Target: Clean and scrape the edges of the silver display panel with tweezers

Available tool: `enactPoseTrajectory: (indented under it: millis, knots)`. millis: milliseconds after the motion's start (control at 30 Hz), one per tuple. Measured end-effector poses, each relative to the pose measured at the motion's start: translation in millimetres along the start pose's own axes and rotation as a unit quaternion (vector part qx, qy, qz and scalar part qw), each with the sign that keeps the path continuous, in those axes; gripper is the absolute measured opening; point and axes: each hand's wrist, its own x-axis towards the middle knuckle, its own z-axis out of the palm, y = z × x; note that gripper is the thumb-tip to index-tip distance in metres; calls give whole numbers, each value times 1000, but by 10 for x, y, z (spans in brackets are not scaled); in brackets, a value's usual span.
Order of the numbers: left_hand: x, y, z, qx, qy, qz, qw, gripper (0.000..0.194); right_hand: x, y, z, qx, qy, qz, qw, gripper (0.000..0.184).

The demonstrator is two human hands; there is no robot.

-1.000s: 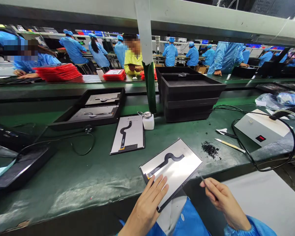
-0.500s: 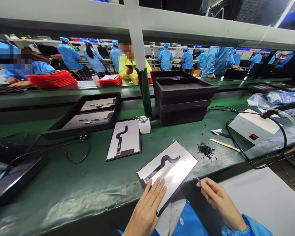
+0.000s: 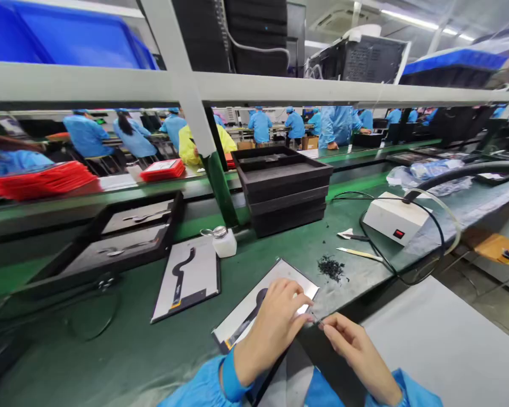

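A silver display panel (image 3: 241, 314) with a black flex cable lies tilted at the near edge of the green bench (image 3: 123, 350). My left hand (image 3: 275, 322) rests on the panel, its fingers curled and pinched at the panel's right edge. My right hand (image 3: 352, 350) is closed on a thin tool (image 3: 318, 321) whose tip meets the left fingertips at that edge. A second panel (image 3: 189, 277) with a black flex cable lies flat to the left.
A small white bottle (image 3: 224, 243) stands behind the panels. Stacked black trays (image 3: 286, 189) sit centre; black trays holding panels (image 3: 110, 243) lie left. A pile of black scraps (image 3: 331, 267), a pale stick (image 3: 358, 254) and a white control box (image 3: 392, 217) with cables lie right. Workers in blue stand beyond.
My left hand slid from the panel's near corner to its right edge and curled into a pinch. My right hand brought the tool in to meet it. The view tilted upward.
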Motion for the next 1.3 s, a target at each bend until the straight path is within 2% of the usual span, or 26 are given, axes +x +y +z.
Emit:
enactPoseTrajectory:
  millis: [167,400,533,667,767,833,933,1133,1200,1300]
  knots:
    - [201,21,75,-11,-25,40,999,12,-10,43,-34,-24,9,-23,999,50]
    - [230,59,188,-137,-18,-91,986,12,-18,207,-15,-92,57,-62,992,48]
    - [251,96,290,-170,-10,-117,979,16,-3,256,-27,-63,69,-59,994,48]
    - [307,46,319,-145,32,-99,984,17,-10,290,-69,-41,97,-57,993,49]
    - [406,-91,213,-113,89,-112,983,21,-37,379,-95,-31,141,-29,989,53]
    - [491,-173,138,-99,105,-125,982,21,-47,448,-96,-16,163,-14,986,55]
    - [618,-211,155,-91,65,-112,987,22,-22,498,-88,6,174,-17,985,53]
    - [799,-130,488,-61,-20,-85,994,26,114,433,-194,-1,162,-28,986,51]
    - [824,-72,544,-65,-46,-44,996,14,156,369,-256,-38,161,-40,985,43]
    - [835,14,570,-102,-111,28,988,15,234,173,-381,-126,160,-93,975,27]
